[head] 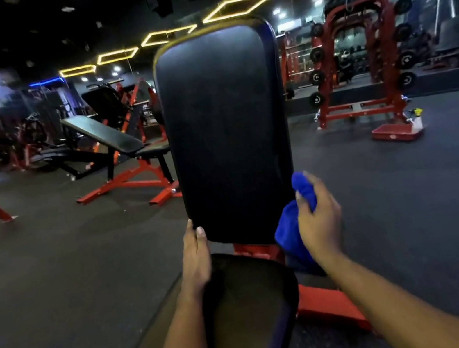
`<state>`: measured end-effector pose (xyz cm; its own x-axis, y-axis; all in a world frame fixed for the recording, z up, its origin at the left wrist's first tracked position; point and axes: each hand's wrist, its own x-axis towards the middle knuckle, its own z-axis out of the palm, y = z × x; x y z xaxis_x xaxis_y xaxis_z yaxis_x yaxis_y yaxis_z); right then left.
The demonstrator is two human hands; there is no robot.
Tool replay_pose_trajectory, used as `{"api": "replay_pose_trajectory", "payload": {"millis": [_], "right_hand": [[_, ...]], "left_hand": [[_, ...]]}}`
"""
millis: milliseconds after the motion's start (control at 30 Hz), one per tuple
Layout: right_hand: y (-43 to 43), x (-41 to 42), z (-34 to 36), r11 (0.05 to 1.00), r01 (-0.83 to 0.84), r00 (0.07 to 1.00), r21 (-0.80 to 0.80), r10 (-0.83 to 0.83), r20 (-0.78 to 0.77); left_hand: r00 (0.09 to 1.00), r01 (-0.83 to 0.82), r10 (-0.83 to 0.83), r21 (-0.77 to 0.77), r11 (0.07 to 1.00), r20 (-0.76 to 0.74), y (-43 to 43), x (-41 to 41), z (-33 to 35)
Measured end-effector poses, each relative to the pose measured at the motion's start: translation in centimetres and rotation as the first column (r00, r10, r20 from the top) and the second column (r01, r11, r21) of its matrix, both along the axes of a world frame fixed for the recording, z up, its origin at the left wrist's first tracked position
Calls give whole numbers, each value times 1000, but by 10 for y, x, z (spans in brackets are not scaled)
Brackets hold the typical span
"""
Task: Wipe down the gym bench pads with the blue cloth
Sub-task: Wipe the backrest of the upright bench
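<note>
The dark floor (57,281) fills most of the view. Out of it rises the back pad (228,131), black and set nearly upright, with its long axis running from low and near to high and far. Below it the seat pad (246,309) points toward the person along the same line, on a red frame (328,306). A weight rack (361,58) stands well off to the right and a second bench (105,137) well off to the left.

The cloth (289,233) is bunched in the right grip (319,219), whose fingers are curled round its upper part while the rest hangs down beside the frame. It sits just beside the back pad's lower right edge; whether it touches the pad cannot be told.

The left grip (196,253) is released. Its straight fingers rest against the pad's lower left corner and hold nothing.

The cloth side is plainly the nearer one for wiping. The back pad's face lies up and to the left of the right grip, so a stroke would likely start at that bottom edge and run up the long axis, with the left grip steadying the pad.
</note>
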<state>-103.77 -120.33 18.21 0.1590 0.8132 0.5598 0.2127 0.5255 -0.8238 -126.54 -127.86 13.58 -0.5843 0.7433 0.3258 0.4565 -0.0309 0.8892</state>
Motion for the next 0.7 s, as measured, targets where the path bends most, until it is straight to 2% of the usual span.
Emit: {"api": "replay_pose_trajectory", "payload": {"millis": [67,167,267,400,533,600,633,700], "right_hand": [[8,-6,37,995,-54,998,85,57,-33],[8,-30,49,984,-130,991,120,125,52],[-5,-38,14,992,-20,993,121,6,119],[-27,-34,-34,999,37,972,7,-38,230],[-48,-26,-37,996,61,966,-59,-44,256],[-69,-18,-31,995,90,932,-47,-67,357],[-77,-14,-27,997,81,907,2,-74,414],[-86,-12,-15,997,-63,864,54,27,503]], "left_hand": [[1000,11,-11,28,1000,3,3,-3,1],[1000,10,-10,26,1000,8,0,-4,-2],[1000,11,-11,22,1000,-5,1,-5,-4],[999,-8,7,30,1000,37,2,-3,-4],[998,-12,10,16,1000,66,-3,-1,4],[997,28,-28,-3,1000,66,-17,-3,9],[998,34,-33,-32,999,53,-21,-6,12],[999,-23,28,-121,992,39,-35,-18,13]]}}
